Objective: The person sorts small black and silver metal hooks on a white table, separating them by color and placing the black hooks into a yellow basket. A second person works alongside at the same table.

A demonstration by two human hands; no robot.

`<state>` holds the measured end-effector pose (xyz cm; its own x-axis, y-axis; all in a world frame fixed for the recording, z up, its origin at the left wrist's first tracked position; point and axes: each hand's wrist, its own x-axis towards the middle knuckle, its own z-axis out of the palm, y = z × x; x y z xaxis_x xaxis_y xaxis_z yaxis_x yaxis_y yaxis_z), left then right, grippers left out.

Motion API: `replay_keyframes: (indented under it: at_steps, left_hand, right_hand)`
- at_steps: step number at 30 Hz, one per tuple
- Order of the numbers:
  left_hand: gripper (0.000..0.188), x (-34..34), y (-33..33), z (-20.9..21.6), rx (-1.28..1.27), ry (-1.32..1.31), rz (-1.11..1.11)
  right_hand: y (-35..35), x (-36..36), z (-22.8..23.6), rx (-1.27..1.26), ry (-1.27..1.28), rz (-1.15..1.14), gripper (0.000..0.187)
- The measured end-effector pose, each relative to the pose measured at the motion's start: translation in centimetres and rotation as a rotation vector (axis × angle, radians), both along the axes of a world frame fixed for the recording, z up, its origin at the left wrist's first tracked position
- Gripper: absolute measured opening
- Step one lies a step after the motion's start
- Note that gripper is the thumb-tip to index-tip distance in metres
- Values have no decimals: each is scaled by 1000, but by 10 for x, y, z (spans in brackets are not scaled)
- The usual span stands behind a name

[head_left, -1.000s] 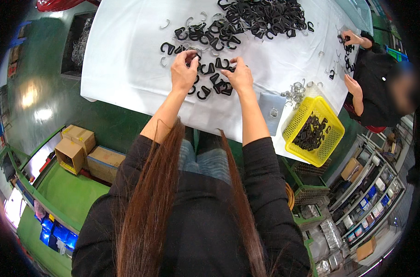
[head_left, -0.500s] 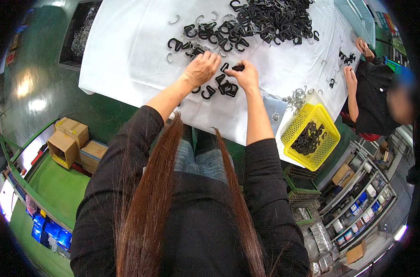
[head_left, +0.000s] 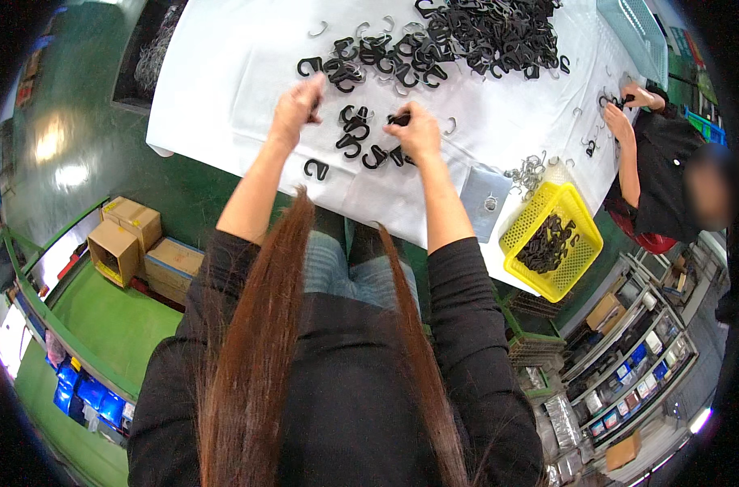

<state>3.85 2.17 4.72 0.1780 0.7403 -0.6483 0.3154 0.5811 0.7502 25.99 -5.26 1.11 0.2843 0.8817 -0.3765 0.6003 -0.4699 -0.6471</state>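
Black plastic hooks lie loose on the white-covered table [head_left: 215, 89], where both my hands work. My left hand [head_left: 292, 112] is over the table beside the near left edge of a scattered group of hooks [head_left: 369, 55]. Its fingers are curled and somewhat blurred; whatever is in them I cannot make out. My right hand [head_left: 420, 131] pinches a black hook [head_left: 399, 119] between thumb and fingers. Between my hands lie several hooks [head_left: 353, 130], and a single hook [head_left: 316, 169] rests nearer to me. Thin silver wire hooks [head_left: 317, 29] are strewn among the black ones.
A dense pile of black hooks [head_left: 507, 36] covers the far side. To the right stand a yellow basket [head_left: 584, 252] holding dark pieces and a heap of metal hooks [head_left: 528, 172]. A co-worker's hands [head_left: 621, 122] handle hooks at the right edge, near a light-blue basket [head_left: 633, 32].
My left hand has moved left, away from my right hand, uncovering hooks between them. My right hand has shifted slightly left, still pinching a black hook. The co-worker's hands have come closer together.
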Motion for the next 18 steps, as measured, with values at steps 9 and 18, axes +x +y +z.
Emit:
replay_keyframes:
  at_steps: [9,18]
  left_hand:
    - [53,28,-96,-31,590,592,-325]
    - [34,24,-76,-33,645,483,-374]
  right_hand:
    - [-49,6,20,-133,-246,175,51]
    - [-34,22,10,-125,-12,120,33]
